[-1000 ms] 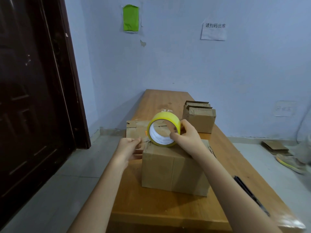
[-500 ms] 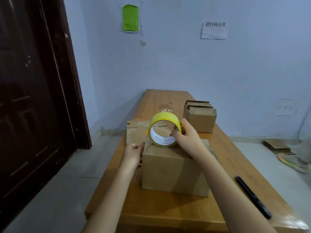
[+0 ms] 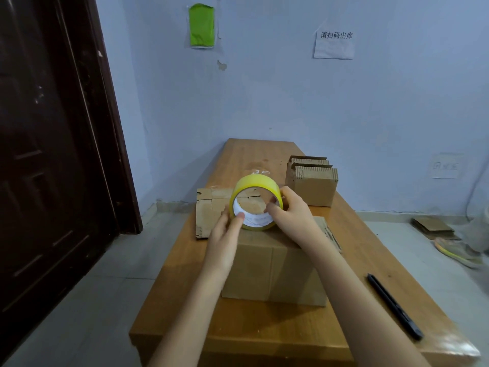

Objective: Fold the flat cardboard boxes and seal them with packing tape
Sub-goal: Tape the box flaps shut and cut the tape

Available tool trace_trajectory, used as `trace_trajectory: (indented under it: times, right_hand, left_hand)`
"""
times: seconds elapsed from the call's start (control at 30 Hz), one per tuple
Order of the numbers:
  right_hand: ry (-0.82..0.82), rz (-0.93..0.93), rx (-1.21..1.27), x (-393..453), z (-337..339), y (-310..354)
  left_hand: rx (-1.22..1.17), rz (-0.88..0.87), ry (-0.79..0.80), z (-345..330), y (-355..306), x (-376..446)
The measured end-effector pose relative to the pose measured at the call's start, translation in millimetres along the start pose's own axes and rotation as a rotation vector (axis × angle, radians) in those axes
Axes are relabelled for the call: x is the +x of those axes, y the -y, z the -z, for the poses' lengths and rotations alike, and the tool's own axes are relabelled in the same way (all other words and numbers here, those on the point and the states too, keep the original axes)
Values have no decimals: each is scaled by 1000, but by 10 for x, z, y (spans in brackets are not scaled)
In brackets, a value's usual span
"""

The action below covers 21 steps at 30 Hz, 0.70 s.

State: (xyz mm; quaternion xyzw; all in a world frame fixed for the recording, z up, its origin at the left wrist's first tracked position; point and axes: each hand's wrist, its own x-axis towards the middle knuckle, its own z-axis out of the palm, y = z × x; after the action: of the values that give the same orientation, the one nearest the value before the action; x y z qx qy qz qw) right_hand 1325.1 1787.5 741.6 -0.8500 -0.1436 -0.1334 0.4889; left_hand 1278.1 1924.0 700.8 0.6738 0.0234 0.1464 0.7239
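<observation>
Both hands grip the yellow tape roll (image 3: 255,202) above the folded box (image 3: 275,268): right hand (image 3: 292,211) at 3 o'clock, left hand (image 3: 227,229) at 8 o'clock.

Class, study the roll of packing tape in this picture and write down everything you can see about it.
The tape roll is a wide ring, yellow on the outside, with a white inner core bearing faint print. It stands on edge, its open centre facing the camera, atop the folded cardboard box on the wooden table. The right hand grips its right side, thumb inside the core; the left hand touches its lower left, thumb on the core's rim. No loose tape end can be made out.
</observation>
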Motion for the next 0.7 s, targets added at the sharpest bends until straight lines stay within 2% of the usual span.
trace_trajectory:
  times: [0.27, 0.43, 0.5, 0.6, 0.7]
  right_hand:
    - [-1, -3, -12, 3, -4, 1]
    - [4, -8, -6, -10, 3, 6]
    - [7, -8, -32, -12, 15, 9]
    - [12, 1, -57, -12, 16, 4]
    - [134, -6, -76, -12, 43, 21]
  left_hand:
    - [-75, 135, -31, 6, 153, -177]
    - [60, 254, 12, 39, 55, -200]
    - [321, 99, -41, 72, 68, -150]
    - [748, -241, -38, 73, 86, -84]
    - [927, -316, -3, 105, 81, -85]
